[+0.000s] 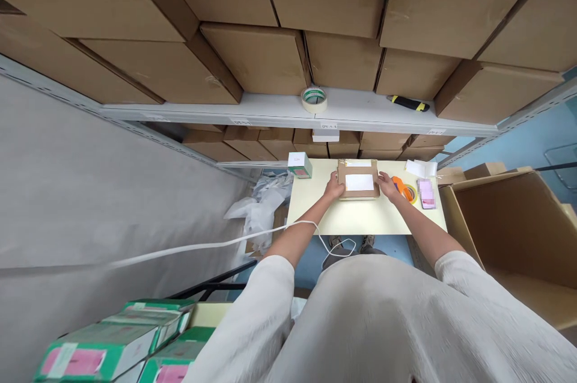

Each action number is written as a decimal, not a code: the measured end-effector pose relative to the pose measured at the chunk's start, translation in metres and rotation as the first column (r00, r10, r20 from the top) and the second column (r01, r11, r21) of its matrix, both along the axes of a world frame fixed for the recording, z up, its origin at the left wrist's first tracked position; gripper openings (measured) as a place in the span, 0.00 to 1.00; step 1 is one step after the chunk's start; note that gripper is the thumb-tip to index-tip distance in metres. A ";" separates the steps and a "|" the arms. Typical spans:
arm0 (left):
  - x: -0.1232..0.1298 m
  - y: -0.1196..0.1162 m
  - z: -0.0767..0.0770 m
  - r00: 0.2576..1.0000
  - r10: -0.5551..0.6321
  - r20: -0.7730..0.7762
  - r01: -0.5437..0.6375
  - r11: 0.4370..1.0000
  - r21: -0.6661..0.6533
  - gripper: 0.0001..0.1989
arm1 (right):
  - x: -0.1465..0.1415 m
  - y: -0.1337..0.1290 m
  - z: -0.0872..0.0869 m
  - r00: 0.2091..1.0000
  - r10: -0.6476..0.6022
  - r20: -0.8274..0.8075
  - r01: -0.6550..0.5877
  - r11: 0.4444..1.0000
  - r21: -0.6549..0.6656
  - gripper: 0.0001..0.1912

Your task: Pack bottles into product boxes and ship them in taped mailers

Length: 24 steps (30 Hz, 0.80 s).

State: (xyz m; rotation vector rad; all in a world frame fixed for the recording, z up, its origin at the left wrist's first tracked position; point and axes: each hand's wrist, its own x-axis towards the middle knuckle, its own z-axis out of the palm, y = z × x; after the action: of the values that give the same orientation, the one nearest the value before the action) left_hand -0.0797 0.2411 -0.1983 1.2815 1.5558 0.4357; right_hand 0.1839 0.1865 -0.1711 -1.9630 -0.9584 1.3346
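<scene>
A small brown cardboard box (371, 193) with a white label (359, 182) on its top rests on the pale yellow table (311, 214). My left hand (334, 186) grips its left side, fingers wrapped round the edge. On the opposite side, my right hand (386, 183) holds the upper right edge with bent fingers. Just right of that hand lie an orange tape dispenser (400, 187) and a roll of yellow tape (411, 193). A pink and white item (426, 193) is farther right. At the table's back left stands a small white and green box (300, 165).
Cardboard boxes (256, 61) fill the shelf (270, 107) ahead, where a tape roll (314, 100) and a yellow-black cutter (409, 103) lie. A large open carton (518, 220) stands right. A white cable (216, 245) crosses my left forearm. Green boxes (130, 347) are lower left.
</scene>
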 end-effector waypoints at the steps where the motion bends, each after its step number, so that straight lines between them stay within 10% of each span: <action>1: -0.001 -0.002 0.000 1.000 -0.009 0.006 0.009 1.000 -0.013 0.43 | -0.001 -0.002 -0.001 1.000 0.008 -0.025 -0.008 1.000 -0.001 0.39; 14: -0.014 -0.006 0.037 0.982 0.171 0.083 -0.178 0.980 0.088 0.32 | -0.003 -0.014 0.023 0.992 -0.057 -0.110 0.081 0.970 0.229 0.29; 24: -0.026 -0.036 0.037 0.997 0.007 -0.077 -0.009 1.000 -0.029 0.30 | 0.005 -0.042 0.017 0.995 0.081 0.059 -0.083 0.996 0.030 0.31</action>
State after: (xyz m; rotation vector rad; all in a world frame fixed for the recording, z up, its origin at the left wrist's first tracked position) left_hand -0.1055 0.2051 -0.1609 1.2830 1.6261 0.3711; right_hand 0.1892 0.1447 -0.1536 -1.9665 -1.0922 1.3047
